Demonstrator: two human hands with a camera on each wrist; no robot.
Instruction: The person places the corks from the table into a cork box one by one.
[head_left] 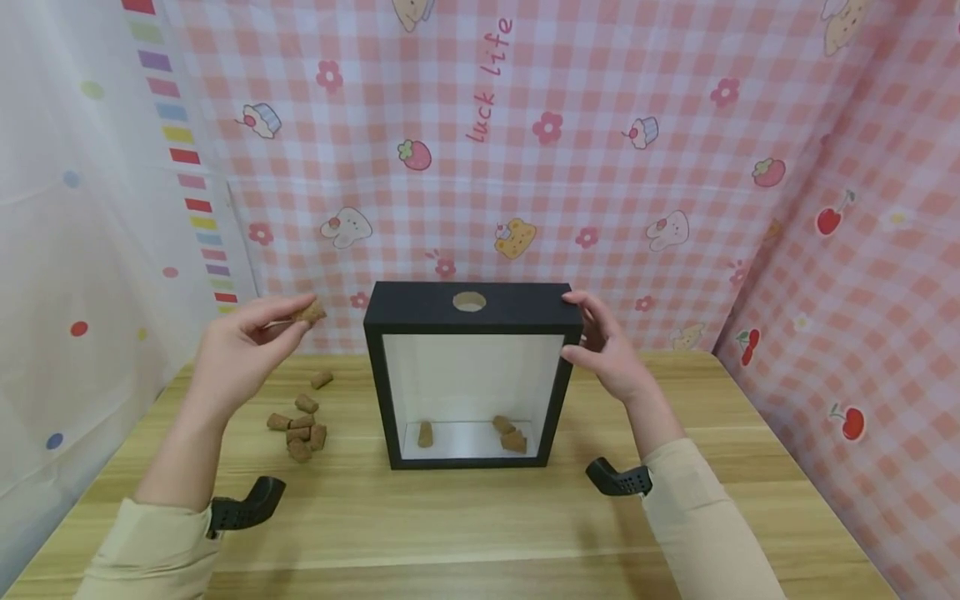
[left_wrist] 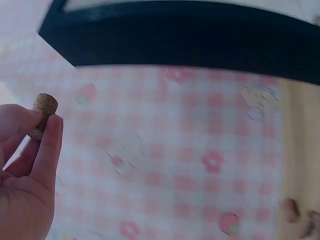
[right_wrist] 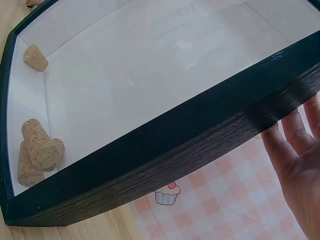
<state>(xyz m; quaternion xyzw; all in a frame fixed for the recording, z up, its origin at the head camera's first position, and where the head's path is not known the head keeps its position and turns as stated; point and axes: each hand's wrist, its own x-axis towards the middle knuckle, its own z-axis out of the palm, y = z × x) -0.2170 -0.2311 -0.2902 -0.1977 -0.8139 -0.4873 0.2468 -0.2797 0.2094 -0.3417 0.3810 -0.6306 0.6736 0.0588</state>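
Observation:
My left hand (head_left: 242,354) pinches a cork (left_wrist: 46,106) between thumb and fingers, raised to the left of a black box frame (head_left: 416,307). The frame stands upright on the table, with a clear front, a white inside and a round hole (head_left: 469,302) in its top. At its upper right corner, my right hand (head_left: 617,360) grips the side, thumb at the front and fingers toward the back. Inside, a single cork (head_left: 426,434) stands at the left, and several corks (right_wrist: 39,145) lie bunched at the right.
A loose group of several corks (head_left: 297,434) lies on the wooden table (head_left: 465,533) left of the frame. Behind hangs a pink checked cloth (head_left: 480,192); a white dotted cloth (head_left: 82,250) hangs at the left. Each wrist wears a black camera mount (head_left: 251,504).

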